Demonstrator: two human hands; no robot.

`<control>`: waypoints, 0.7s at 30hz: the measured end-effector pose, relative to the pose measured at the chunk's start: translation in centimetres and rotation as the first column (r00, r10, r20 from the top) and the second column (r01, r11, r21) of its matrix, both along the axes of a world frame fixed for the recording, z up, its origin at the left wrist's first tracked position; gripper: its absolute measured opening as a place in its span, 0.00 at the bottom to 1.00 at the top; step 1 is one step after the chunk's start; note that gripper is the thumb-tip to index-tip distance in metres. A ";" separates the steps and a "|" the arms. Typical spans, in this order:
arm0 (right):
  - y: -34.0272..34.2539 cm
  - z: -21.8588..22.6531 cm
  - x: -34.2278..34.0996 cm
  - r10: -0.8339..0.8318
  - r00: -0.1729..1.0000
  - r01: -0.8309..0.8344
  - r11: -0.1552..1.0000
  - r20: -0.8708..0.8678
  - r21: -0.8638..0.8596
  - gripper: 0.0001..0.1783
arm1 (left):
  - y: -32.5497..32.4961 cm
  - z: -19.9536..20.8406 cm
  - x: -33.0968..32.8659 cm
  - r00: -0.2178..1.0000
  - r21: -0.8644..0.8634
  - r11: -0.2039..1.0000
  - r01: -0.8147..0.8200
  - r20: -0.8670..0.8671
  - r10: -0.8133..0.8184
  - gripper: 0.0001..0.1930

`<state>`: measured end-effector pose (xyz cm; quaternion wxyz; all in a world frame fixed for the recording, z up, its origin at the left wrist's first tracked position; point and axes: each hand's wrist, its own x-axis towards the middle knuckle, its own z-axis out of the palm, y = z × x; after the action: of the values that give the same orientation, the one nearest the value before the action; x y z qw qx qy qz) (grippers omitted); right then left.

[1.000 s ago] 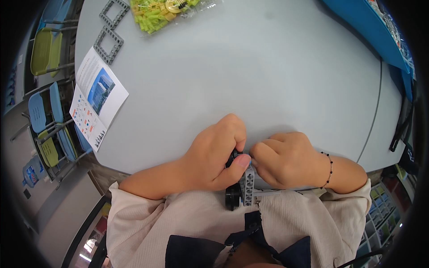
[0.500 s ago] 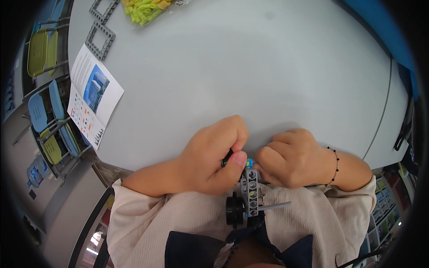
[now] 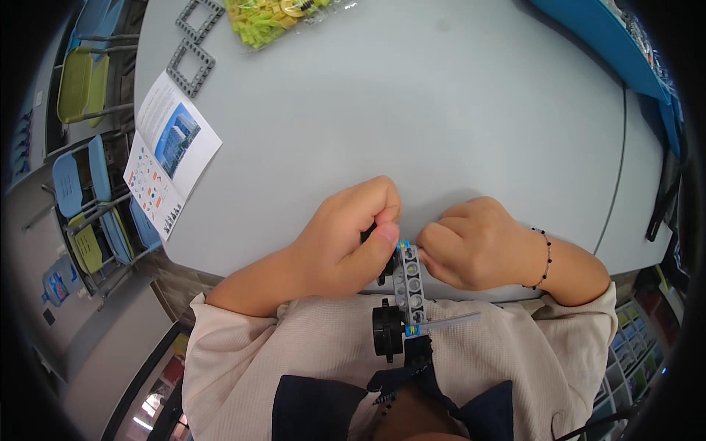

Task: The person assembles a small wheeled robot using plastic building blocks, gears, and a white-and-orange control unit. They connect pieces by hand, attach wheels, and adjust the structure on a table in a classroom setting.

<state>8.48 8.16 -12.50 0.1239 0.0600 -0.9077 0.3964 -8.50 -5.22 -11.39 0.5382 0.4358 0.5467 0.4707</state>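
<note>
Pinching with curled fingers, the left hand (image 3: 346,239) is closed on the top of a small grey beam model (image 3: 408,290), at the table's (image 3: 441,110) near edge. The right hand (image 3: 474,242) is curled shut at its 3 o'clock side, touching it. A black wheel (image 3: 384,329) is fixed at 7 o'clock. A booklet (image 3: 170,163) is seen at 10 o'clock, grey frames (image 3: 193,44) and a bag of green pieces (image 3: 272,18) at 11.

I see a clear plastic bag (image 3: 276,16) of yellow-green pieces at 11 o'clock, on the grey table's far edge | open white instruction booklet (image 3: 170,156), blue picture and small coloured diagrams, at 9 o'clock, overhanging the table's left edge
</note>
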 end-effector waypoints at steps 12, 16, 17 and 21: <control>3.2 0.1 1.0 -0.105 0.991 0.120 0.975 0.089 -0.187 0.09 | 1.0 -1.0 -3.8 0.828 0.284 0.953 -0.102 -0.508 0.240 0.05; 3.1 0.1 0.9 -0.134 0.987 0.149 0.968 0.090 -0.200 0.09 | 2.2 -0.8 -3.4 0.573 0.294 0.949 0.113 -0.800 0.179 0.08; 3.0 0.1 1.0 -0.139 0.986 0.156 0.966 0.094 -0.206 0.09 | 2.5 -0.7 -3.3 0.515 0.279 0.949 0.145 -0.840 0.169 0.08; 2.9 0.4 0.9 -0.151 0.984 0.169 0.964 0.097 -0.206 0.08 | 2.6 -0.2 -2.4 0.539 0.389 0.912 0.134 -0.801 0.262 0.14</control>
<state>9.38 11.04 -12.10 0.1247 -0.0430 -0.8661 0.4822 -10.90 -2.66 -11.55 0.0891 0.6876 0.6427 0.3259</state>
